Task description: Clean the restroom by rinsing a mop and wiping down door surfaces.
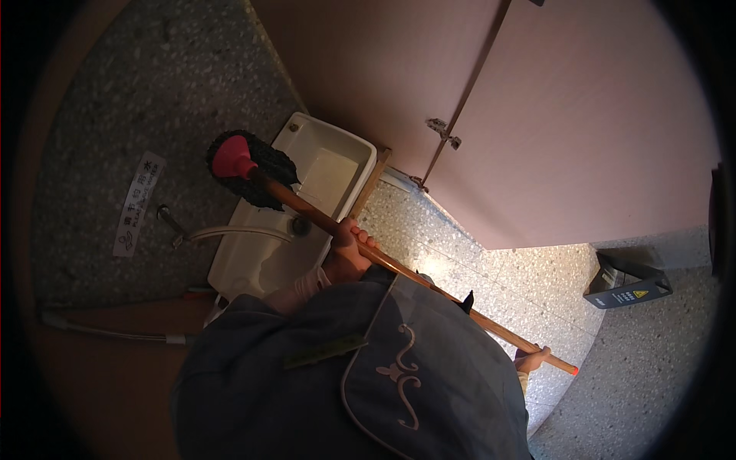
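Observation:
A long wooden mop handle (397,265) runs slantwise across the view. My left hand (348,253) is closed around it near the sink. Farther down, close to the handle's red-tipped end, my right hand (532,359) grips it too. At the upper end a pink plastic socket (233,157) joins the handle to a dark, wet-looking mop head (276,164). The mop head is raised over the left rim of a white mop sink (363,167), partly covering it. Whether it touches the rim or the wall I cannot tell.
A metal tap (169,221) on the speckled wall has a pale hose (241,230) reaching into the sink, near the drain (299,226). Pinkish partition panels (575,115) stand right of the sink. A dark folding caution sign (627,290) stands on the terrazzo floor (500,282).

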Tool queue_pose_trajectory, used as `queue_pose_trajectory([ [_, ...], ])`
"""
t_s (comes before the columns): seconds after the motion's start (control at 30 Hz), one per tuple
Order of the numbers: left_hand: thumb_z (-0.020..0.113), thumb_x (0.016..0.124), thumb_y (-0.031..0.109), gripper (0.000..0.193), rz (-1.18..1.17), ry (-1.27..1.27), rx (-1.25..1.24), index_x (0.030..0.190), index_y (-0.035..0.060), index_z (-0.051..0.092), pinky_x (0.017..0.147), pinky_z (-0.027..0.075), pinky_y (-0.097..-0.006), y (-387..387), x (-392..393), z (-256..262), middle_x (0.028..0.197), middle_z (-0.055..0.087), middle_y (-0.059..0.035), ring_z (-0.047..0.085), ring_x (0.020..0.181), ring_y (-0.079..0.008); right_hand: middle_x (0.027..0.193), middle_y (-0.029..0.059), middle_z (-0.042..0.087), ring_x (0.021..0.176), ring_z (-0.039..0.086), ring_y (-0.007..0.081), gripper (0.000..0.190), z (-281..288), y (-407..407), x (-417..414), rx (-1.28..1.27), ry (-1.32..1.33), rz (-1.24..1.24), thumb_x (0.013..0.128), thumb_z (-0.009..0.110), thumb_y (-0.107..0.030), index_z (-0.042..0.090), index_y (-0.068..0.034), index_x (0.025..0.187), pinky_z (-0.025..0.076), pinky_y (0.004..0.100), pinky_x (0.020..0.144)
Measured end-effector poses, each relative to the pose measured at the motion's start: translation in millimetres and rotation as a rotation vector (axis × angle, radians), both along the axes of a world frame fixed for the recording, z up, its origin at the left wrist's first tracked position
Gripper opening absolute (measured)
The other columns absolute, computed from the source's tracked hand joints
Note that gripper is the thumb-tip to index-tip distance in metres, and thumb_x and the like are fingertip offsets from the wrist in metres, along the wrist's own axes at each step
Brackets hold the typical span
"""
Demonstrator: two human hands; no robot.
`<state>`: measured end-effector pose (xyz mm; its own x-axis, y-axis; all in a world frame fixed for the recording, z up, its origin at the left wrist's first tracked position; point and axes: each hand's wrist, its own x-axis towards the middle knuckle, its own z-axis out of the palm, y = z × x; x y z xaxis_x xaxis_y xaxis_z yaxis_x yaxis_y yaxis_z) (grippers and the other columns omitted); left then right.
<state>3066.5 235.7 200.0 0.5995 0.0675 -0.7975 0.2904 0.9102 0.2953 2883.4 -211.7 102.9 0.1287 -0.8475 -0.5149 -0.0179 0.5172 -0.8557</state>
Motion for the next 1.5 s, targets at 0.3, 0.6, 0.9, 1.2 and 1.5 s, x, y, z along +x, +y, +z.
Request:
queue_pose_trajectory([
  [0.3, 0.048, 0.067, 0.018, 0.018, 0.016, -0.009, 0.0, 0.061, 0.0138, 0.032, 0.055, 0.033, -0.0317, -1.2, -1.6, 0.4, 0.054, 0.032, -0.0015, 0.034, 0.051, -0.0158, 0.081, 0.0106, 0.042, 0.076, 0.045, 0.0248, 0.047, 8.1, 6.1, 3.6, -0.023, -0.016, -0.037, 0.066, 0.051, -0.037, 0.042, 0.003, 0.087, 0.042, 0.0403, 0.065],
  [0.6, 0.049, 0.066, 0.018, 0.018, 0.003, -0.002, 0.007, 0.062, 0.0135, 0.032, 0.056, 0.033, -0.0322, -1.8, -2.1, 2.9, 0.054, 0.032, -0.0018, 0.034, 0.051, -0.0161, 0.083, 0.0111, 0.042, 0.076, 0.046, 0.0246, 0.049, 3.2, 2.1, -3.0, 0.008, -0.011, -0.013, 0.067, 0.051, -0.039, 0.04, 0.002, 0.091, 0.042, 0.0387, 0.067],
  [0.9, 0.047, 0.071, 0.022, 0.018, -0.032, -0.027, 0.009, 0.064, 0.014, 0.032, 0.055, 0.034, -0.0299, -1.8, -2.1, 1.7, 0.056, 0.031, -0.0006, 0.032, 0.052, -0.0142, 0.084, 0.0106, 0.041, 0.078, 0.045, 0.0244, 0.05, 6.4, 4.3, -3.7, -0.005, -0.01, -0.013, 0.066, 0.051, -0.039, 0.038, 0.001, 0.093, 0.041, 0.039, 0.068],
  [1.2, 0.046, 0.071, 0.022, 0.017, -0.028, -0.045, -0.001, 0.065, 0.0134, 0.032, 0.056, 0.034, -0.0305, -1.0, -2.1, -3.2, 0.057, 0.03, -0.0012, 0.032, 0.052, -0.0147, 0.084, 0.0097, 0.041, 0.079, 0.045, 0.0237, 0.046, 8.7, 4.5, -4.4, 0.011, -0.037, -0.002, 0.068, 0.05, -0.038, 0.038, -0.001, 0.094, 0.041, 0.0391, 0.068],
  [1.5, 0.046, 0.07, 0.022, 0.017, -0.022, -0.034, 0.003, 0.065, 0.0134, 0.033, 0.056, 0.035, -0.0309, -0.2, -2.4, -3.8, 0.057, 0.031, -0.0013, 0.032, 0.052, -0.0151, 0.083, 0.009, 0.042, 0.078, 0.045, 0.0225, 0.044, 7.6, 4.2, -5.1, 0.008, -0.029, 0.0, 0.069, 0.05, -0.038, 0.039, -0.003, 0.093, 0.041, 0.0383, 0.068],
])
